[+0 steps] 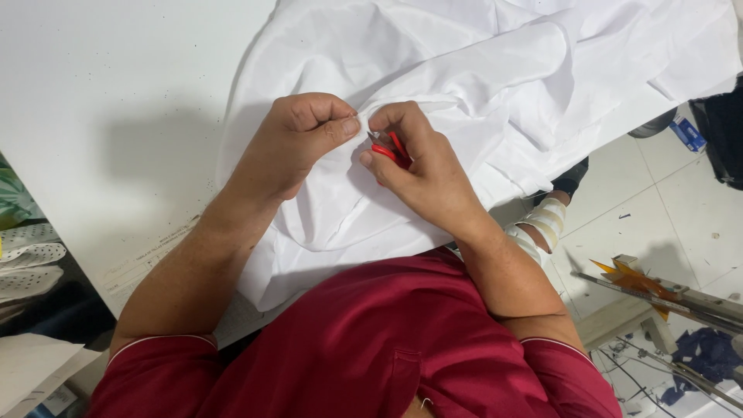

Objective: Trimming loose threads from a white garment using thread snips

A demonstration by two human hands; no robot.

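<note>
White fabric lies bunched over the right part of the white desk, its near edge hanging off toward the person's red shirt. The left hand has its fingers curled, thumb pressed against the cloth, pinching a fold. Just beside it, the right hand closes its fingers on small red snips, their tip at the pinched fold. Keeping the fold taut and only the thread between the blades looks wise. Bare desk lies open to the left and far; its right edge drops to tiled floor.
</note>
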